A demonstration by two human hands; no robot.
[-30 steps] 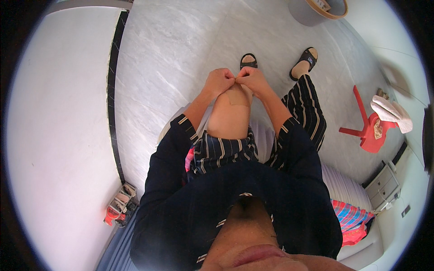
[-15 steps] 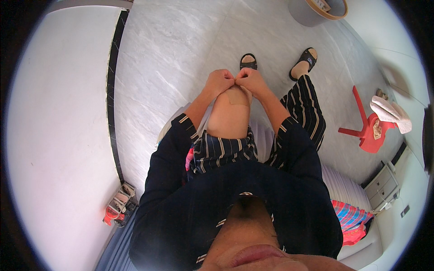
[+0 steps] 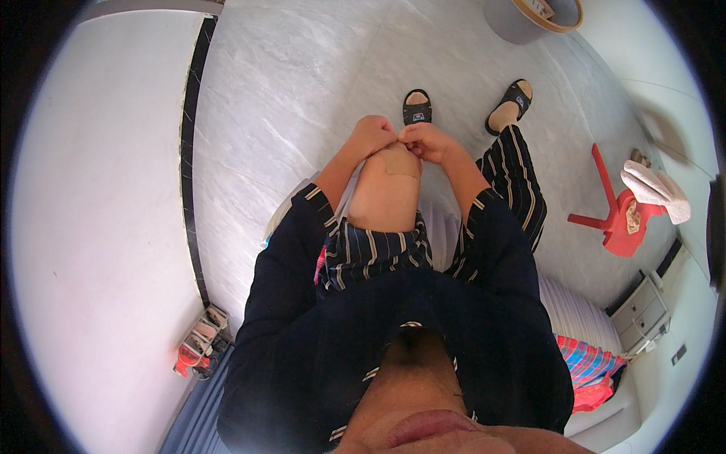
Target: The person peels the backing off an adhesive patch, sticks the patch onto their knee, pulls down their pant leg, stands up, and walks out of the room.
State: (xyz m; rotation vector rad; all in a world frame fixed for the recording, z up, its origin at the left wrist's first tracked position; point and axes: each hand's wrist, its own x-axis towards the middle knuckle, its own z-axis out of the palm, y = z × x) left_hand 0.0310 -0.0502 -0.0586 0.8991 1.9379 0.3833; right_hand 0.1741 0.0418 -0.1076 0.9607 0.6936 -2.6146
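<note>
My bare left knee (image 3: 382, 198) is raised with the striped trouser leg (image 3: 372, 253) rolled up above it. A tan adhesive patch (image 3: 402, 163) lies flat on the skin over the kneecap. Just past the far edge of the patch, my left hand (image 3: 373, 136) is closed with its fingertips pinched together. My right hand (image 3: 427, 142) meets it from the other side, thumb and forefinger pinched and the other fingers curled against the knee's side. Whatever lies between the fingertips is hidden or too small to tell.
Black slippers (image 3: 417, 113) are on my feet upon the grey tiled floor (image 3: 287, 83). To the right lies a red plastic stool (image 3: 624, 227) with a pale cloth (image 3: 654, 189) on it. A grey bin (image 3: 522, 21) stands far right, a white wall (image 3: 98, 166) on the left.
My right hand has shifted slightly right and down, its fingers now curling along the knee's side. My left hand has barely moved.
</note>
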